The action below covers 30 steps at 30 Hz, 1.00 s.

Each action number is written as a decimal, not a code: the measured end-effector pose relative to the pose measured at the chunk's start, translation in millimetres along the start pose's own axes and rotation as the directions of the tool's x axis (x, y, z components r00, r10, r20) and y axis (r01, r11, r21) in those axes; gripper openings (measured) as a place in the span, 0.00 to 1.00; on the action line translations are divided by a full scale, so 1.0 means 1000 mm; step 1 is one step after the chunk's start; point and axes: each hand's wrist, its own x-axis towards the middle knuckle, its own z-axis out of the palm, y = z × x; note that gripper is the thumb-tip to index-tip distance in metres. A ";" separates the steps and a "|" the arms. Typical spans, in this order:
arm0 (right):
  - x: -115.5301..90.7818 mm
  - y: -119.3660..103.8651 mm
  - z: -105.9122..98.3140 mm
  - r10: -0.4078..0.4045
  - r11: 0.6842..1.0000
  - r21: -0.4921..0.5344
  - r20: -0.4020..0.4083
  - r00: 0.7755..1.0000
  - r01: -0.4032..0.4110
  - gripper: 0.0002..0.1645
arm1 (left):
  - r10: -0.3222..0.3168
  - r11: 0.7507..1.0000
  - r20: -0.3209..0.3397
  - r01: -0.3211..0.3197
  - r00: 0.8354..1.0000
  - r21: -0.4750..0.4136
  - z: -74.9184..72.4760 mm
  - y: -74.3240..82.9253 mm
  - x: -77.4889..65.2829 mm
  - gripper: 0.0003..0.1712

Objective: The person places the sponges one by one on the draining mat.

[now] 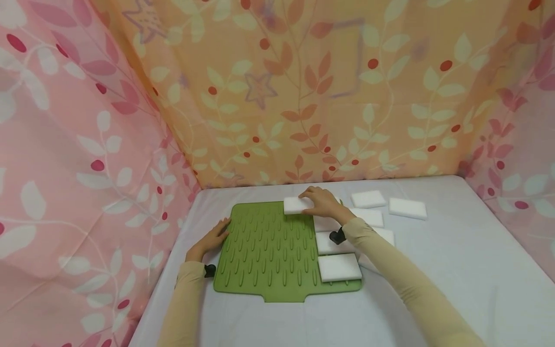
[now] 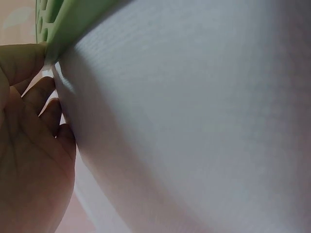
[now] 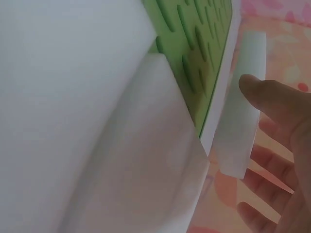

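A green ribbed drying mat [image 1: 264, 246] lies on the table. My right hand [image 1: 323, 202] grips a white block-shaped sponge [image 1: 295, 206] over the mat's far edge. In the right wrist view, the thumb presses one face of this white sponge [image 3: 240, 111], with fingers behind it. More white sponges form a column along the mat's right side, the nearest sponge [image 1: 339, 267] lying close to its front right corner. My left hand [image 1: 212, 238] rests at the mat's left edge. Up close, its thumb touches the rim of the green mat [image 2: 77, 22], the other fingers loosely bent beside the table edge.
Right of the mat lie more white sponges, partly hidden by the right forearm. Two stand apart at the back: one sponge [image 1: 368, 199] and another sponge [image 1: 408, 208] farther right. A white cloth covers the table [image 1: 468, 270]. Floral curtains [image 1: 277, 96] enclose the back and sides.
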 end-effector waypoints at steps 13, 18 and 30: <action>0.021 0.001 0.023 0.044 0.996 -0.074 0.036 0.998 -0.041 0.32 | -0.021 1.000 -0.004 0.021 1.000 -0.005 0.000 0.002 0.000 0.31; 0.022 -0.001 0.029 0.051 0.996 -0.079 0.053 0.997 -0.046 0.32 | -0.030 1.000 0.004 0.030 1.000 -0.008 0.001 0.001 -0.001 0.31; 0.029 -0.003 0.038 0.066 0.992 -0.108 0.077 0.995 -0.058 0.33 | -0.024 1.000 -0.004 0.024 1.000 -0.010 0.002 -0.001 0.000 0.31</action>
